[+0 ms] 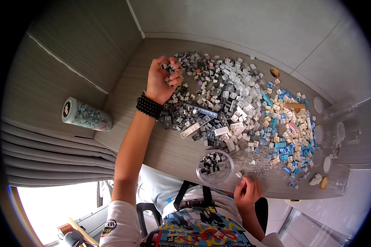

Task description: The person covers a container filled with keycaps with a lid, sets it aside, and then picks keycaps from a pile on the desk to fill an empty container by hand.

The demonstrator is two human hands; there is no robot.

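My left hand [163,78], with a black beaded bracelet [149,107] at its wrist, is raised at the far left of the pile. Its fingers curl around several small keyboard switches [167,80]. More black, white and clear switches [189,61] lie just beyond it. At the table's front edge my right hand [248,192] is closed with fingers curled in; what it holds, if anything, is hidden. A small white keycap [239,174] is right by its fingertips. Left of that hand stands a round clear tub [215,181] with black-and-white switches [211,163] inside.
White and grey keycaps [241,80] fill the middle of the table [160,150]; cream and blue ones [290,123] spread to the right. A clear jar [86,114] of pale pieces lies at the left. Clear containers and lids [341,131] stand at the right end.
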